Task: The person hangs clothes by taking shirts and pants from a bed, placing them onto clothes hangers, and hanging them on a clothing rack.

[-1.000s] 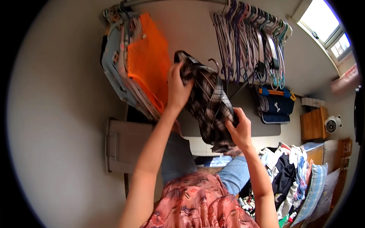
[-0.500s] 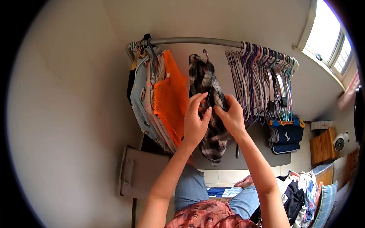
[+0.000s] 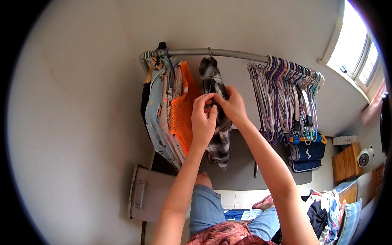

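Note:
A black, grey and white plaid shirt (image 3: 221,147) is on a hanger whose hook (image 3: 210,52) is at the metal rail (image 3: 237,53). My left hand (image 3: 203,120) is closed on the shirt's front edge, thumb and fingers bent together. My right hand (image 3: 233,105) grips the cloth just to the right, its fingertips meeting those of my left hand. Whatever small part lies between the fingertips is hidden. Beside my left hand hangs an orange openwork top (image 3: 182,120), at the end of a row of hung clothes.
Several bare hangers (image 3: 281,98) crowd the rail's right side, above a folded dark blue item (image 3: 307,153). Below is a grey tabletop (image 3: 241,177), with a grey chair (image 3: 153,192) at left. Piled clothes (image 3: 322,208) lie at lower right, near a striped pillow (image 3: 352,220).
The plaid shirt's hanger hook has risen to the rail and shifted left. Both hands have moved left and up slightly with the shirt, and their fingertips have come together.

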Action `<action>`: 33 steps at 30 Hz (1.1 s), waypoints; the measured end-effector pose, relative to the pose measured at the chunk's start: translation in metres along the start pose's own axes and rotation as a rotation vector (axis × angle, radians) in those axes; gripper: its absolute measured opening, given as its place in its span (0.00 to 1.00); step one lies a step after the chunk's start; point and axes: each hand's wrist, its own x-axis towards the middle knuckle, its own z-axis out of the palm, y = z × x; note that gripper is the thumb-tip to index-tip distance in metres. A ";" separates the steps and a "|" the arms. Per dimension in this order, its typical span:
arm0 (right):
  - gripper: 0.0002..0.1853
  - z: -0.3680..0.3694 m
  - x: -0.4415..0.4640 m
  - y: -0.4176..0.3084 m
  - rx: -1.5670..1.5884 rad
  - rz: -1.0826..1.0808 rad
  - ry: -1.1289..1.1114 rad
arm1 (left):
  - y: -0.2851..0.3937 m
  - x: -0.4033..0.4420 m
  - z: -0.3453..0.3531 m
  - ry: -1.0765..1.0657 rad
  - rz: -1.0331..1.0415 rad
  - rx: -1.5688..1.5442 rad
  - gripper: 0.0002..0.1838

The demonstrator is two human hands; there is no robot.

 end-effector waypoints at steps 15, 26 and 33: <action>0.21 0.046 -0.035 0.002 0.177 -0.194 -0.328 | -0.019 0.019 -0.056 0.166 0.079 0.649 0.22; 0.18 0.053 -0.128 0.078 0.287 0.122 -0.501 | -0.017 0.005 -0.087 0.165 0.399 1.432 0.19; 0.16 0.024 -0.170 0.105 0.293 0.277 -0.489 | -0.075 -0.095 -0.062 -0.373 0.174 1.344 0.12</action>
